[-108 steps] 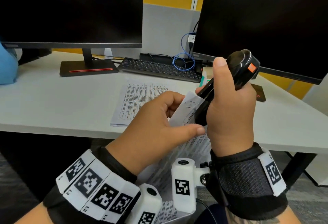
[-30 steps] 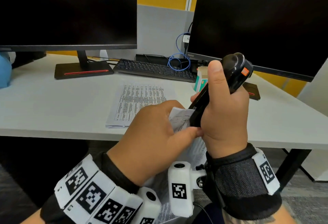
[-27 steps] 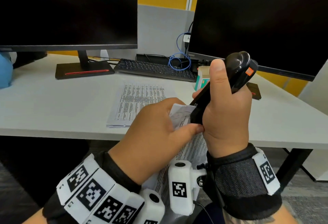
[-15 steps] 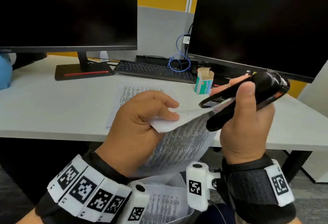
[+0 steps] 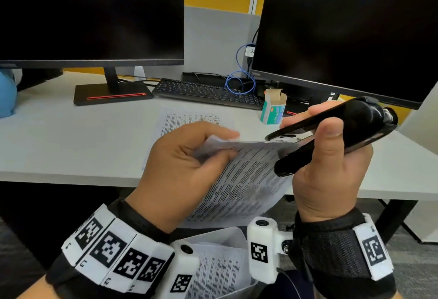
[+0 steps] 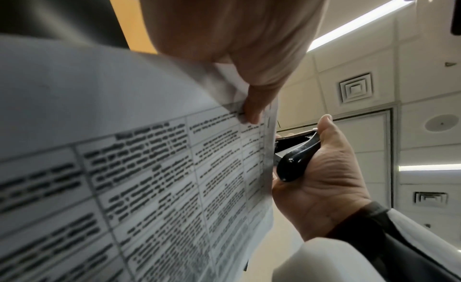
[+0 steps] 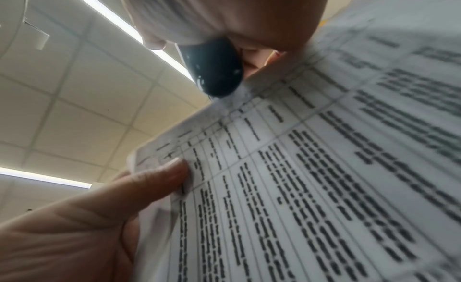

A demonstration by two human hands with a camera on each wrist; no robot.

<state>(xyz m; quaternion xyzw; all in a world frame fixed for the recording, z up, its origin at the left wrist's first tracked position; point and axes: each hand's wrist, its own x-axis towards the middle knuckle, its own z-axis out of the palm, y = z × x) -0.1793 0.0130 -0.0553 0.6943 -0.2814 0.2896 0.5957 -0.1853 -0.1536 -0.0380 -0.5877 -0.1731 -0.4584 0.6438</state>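
The right hand (image 5: pixel 331 180) has its fingers and thumb wrapped round the stapler (image 5: pixel 343 130). The stapler is up in the air and tipped a bit. Its mouth is a little way open and faces left. The left hand (image 5: pixel 187 170), just left of the stapler, pinches the top edge of the papers (image 5: pixel 246 180) between thumb and fingers. One corner of the papers sits in the stapler's mouth. The rest hangs down below the stapler.

What could go wrong? The corner looks only a little way in. If the right hand squeezes now, the staple may land too near the edge and tear out. Nothing hard is under the stapler, so the papers could bend or slide out during the squeeze. I cannot tell if all the sheets line up inside the mouth, so one could be missed. The left fingertips are near the mouth and could get nipped if they creep closer.

The desk (image 5: pixel 71 147) edge runs behind and lower than the stapler, not touching it. A small box (image 5: pixel 272 109) stands just behind the stapler's mouth. A monitor (image 5: pixel 343 33) hangs above and behind the stapler. A push forward could bump them. The free air is on the near side of the stapler, toward the person.
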